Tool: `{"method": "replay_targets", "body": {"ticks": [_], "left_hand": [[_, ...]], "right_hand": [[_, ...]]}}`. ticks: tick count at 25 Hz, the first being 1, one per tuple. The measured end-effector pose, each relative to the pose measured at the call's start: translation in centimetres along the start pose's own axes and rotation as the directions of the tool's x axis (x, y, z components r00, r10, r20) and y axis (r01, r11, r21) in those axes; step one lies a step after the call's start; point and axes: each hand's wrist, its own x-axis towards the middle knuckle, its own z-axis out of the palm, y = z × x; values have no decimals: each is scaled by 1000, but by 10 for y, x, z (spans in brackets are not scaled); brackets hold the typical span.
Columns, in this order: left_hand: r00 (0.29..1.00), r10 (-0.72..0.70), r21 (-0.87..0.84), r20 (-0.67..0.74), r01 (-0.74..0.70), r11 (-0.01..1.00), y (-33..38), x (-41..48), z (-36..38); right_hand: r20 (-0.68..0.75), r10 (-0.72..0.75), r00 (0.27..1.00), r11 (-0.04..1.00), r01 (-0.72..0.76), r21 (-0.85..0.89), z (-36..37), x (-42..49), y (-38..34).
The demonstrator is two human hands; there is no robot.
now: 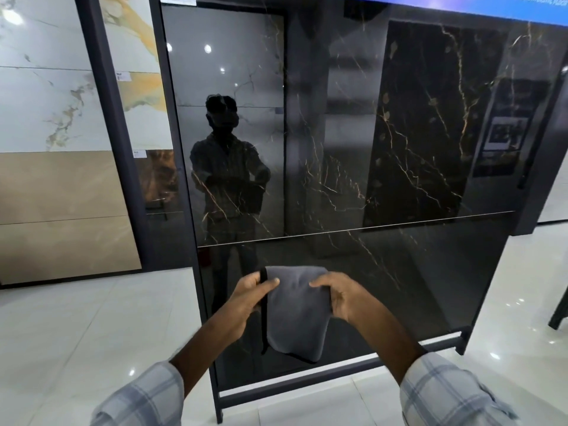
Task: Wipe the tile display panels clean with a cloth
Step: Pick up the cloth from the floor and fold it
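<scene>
A grey cloth (pixel 296 315) hangs folded between my two hands, in front of the lower part of a glossy black marble tile panel (pixel 384 142) with gold veins. My left hand (pixel 250 296) pinches the cloth's upper left edge with thumb and fingers. The upper right edge is gripped by my right hand (pixel 338 298). The cloth is held a little off the panel's lower tile (pixel 415 278). The panel stands in a dark metal frame (pixel 307 379) on the floor.
White and beige tile panels (pixel 46 118) line the wall at left, with another framed display (pixel 135 87) beside them. Glossy white floor tiles (pixel 76 333) lie all around. A dark furniture leg (pixel 561 312) shows at the right edge. A person's reflection shows in the black panel.
</scene>
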Motion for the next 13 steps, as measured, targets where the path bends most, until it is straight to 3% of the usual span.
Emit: {"method": "replay_targets", "body": {"ticks": [3,4,5,6,7,9,10,11,12,13], "left_hand": [[983,-143,-119,-115,130,984,26,1,12],[980,-155,-200,-125,128,971,54,2,12],[991,-68,-255,-116,37,966,88,2,11],[986,113,-248,-125,-141,958,122,-3,9],[931,335,-215,-142,-359,908,156,-14,8],[668,727,-25,-158,-739,673,203,-43,1],[540,830,82,-141,-829,553,214,-53,-4],[446,887,169,-123,-871,461,218,-61,-8],[405,907,218,-113,-881,421,220,-62,-11],[415,903,214,-107,-878,429,216,-60,-13]], "right_hand": [[61,86,994,995,-83,-57,1,-7,-13],[91,12,996,999,-8,-39,3,-14,-38],[123,-124,985,992,125,1,5,-23,-70],[136,-311,941,950,304,69,7,-40,-103],[141,-514,846,857,499,132,10,-62,-134],[143,-843,518,536,827,168,12,-108,-169],[138,-919,370,389,907,161,9,-124,-174],[129,-951,280,296,945,139,7,-134,-174],[124,-960,252,266,957,115,7,-137,-171],[112,-954,278,290,951,104,8,-134,-168]]}}
